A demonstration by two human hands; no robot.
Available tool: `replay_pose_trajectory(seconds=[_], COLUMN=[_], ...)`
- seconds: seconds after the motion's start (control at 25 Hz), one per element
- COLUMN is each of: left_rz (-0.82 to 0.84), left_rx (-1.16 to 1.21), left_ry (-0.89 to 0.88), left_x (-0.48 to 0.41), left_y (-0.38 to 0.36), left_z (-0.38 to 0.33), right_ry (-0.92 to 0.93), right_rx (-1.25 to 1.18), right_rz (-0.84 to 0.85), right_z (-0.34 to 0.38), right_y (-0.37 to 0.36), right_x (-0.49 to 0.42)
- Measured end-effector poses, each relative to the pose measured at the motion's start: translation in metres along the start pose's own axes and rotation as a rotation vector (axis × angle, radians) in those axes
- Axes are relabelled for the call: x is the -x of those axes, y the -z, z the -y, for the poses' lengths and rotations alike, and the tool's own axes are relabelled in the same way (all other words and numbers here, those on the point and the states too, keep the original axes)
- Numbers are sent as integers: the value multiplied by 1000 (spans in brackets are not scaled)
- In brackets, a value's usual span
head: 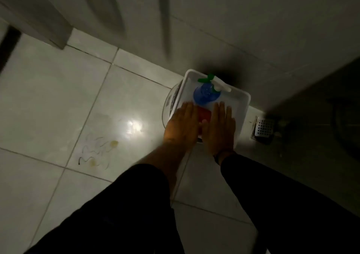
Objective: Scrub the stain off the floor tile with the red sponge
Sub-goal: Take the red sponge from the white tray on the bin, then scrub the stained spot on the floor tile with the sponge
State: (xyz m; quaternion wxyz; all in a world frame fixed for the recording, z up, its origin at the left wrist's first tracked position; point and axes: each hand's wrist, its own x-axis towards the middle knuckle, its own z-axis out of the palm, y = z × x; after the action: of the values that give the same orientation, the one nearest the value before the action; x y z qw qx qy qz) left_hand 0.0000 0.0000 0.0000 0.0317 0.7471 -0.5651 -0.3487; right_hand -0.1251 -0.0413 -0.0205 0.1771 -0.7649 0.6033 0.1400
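Note:
The red sponge [204,114] lies in a white plastic tray [240,105] on the floor by the wall, partly hidden between my hands. My left hand [182,125] and my right hand [221,127] are stretched flat over the tray's near end, fingers extended and close together, one on each side of the sponge. Neither hand grips it. The stain [97,152], dark squiggly lines with yellowish blobs, marks a white floor tile to the left of the tray.
A blue spray bottle [206,94] with a green and white trigger head stands in the tray behind the sponge. A clear round container [168,105] sits under the tray's left side. A floor drain grate [264,127] is at right. The wall and a door frame [58,37] bound the far side.

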Motion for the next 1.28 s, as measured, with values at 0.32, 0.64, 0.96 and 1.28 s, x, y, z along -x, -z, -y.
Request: replay_pose_trajectory(seconds=[0.32,0.64,0.96,1.28], left_rz=[110,-81,-65,-533], left_rx=[155,926,1505,1282], left_ry=[569,451,532,959], left_x=[-84,-30,173,269], left_y=[-52,-17,-3,-178], left_z=[-12,10,147,345], right_ry=[-525,-533,-229,56], right_rx=[-712,-1290,-1432,-930], right_rz=[261,77,1013,777], right_z=[-18,-7,108,278], right_y=[-65,-18,-13,-190], right_x=[-84,-49,98,125])
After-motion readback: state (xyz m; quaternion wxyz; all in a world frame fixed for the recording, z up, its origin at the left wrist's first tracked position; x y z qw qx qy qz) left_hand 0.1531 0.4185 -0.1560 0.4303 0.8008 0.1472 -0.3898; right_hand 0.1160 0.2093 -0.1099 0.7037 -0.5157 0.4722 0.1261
